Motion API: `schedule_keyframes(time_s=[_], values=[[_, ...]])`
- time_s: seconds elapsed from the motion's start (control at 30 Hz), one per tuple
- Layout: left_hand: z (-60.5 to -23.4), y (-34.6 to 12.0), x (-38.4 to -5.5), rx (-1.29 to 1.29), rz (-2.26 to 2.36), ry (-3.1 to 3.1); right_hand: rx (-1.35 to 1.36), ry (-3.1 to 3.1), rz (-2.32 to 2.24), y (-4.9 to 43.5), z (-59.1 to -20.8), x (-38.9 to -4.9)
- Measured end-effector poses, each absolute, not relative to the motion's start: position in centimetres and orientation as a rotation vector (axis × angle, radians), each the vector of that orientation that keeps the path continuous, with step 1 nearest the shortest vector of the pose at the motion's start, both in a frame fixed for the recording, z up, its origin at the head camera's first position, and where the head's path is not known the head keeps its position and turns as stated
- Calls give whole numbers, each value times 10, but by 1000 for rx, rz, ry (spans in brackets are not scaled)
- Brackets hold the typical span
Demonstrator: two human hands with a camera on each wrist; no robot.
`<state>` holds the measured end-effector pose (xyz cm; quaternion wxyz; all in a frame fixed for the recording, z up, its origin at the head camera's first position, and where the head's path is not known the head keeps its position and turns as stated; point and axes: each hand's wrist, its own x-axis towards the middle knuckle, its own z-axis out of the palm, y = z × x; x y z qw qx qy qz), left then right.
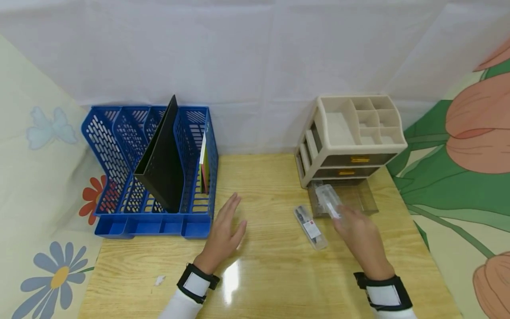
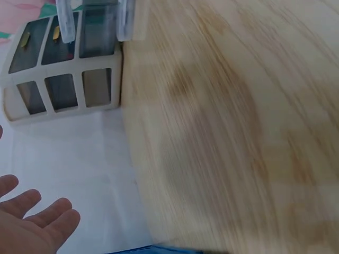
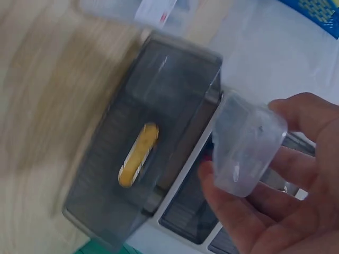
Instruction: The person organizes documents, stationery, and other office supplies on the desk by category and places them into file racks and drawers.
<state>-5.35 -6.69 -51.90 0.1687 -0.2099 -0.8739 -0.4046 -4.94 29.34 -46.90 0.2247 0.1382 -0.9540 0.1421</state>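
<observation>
My right hand (image 1: 360, 235) grips a clear plastic case (image 1: 328, 200) by its near end, thumb and fingers around it. The case's far end overlaps the pulled-out bottom drawer (image 1: 368, 199) of a cream desktop organizer (image 1: 324, 153). In the right wrist view the case (image 3: 246, 145) tilts beside the grey see-through drawer (image 3: 114, 180) with its gold handle. Another clear case (image 1: 311, 227), with a white label and dark items inside, lies on the table left of the drawer. My left hand (image 1: 224, 232) holds nothing, its fingers extended near the blue file rack (image 1: 153, 226).
A black folder (image 1: 165, 164) leans in the blue rack, and thin booklets (image 1: 204, 166) stand in its right slot. The organizer's two upper drawers (image 1: 338, 160) are closed beneath its top compartments. A white scrap (image 1: 159, 280) lies on the wooden table (image 1: 263, 266). A white cloth hangs behind.
</observation>
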Motion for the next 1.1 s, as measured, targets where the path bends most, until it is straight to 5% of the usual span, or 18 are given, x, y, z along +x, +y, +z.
schedule_keyframes(time_s=[0.73, 1.1], values=[[-538, -99, -41, -952, -591, -2605, 348, -2875, 373, 329, -478, -116], [-547, -103, -38, -979, -543, -2637, 38, -3229, 398, 319, -491, -134]])
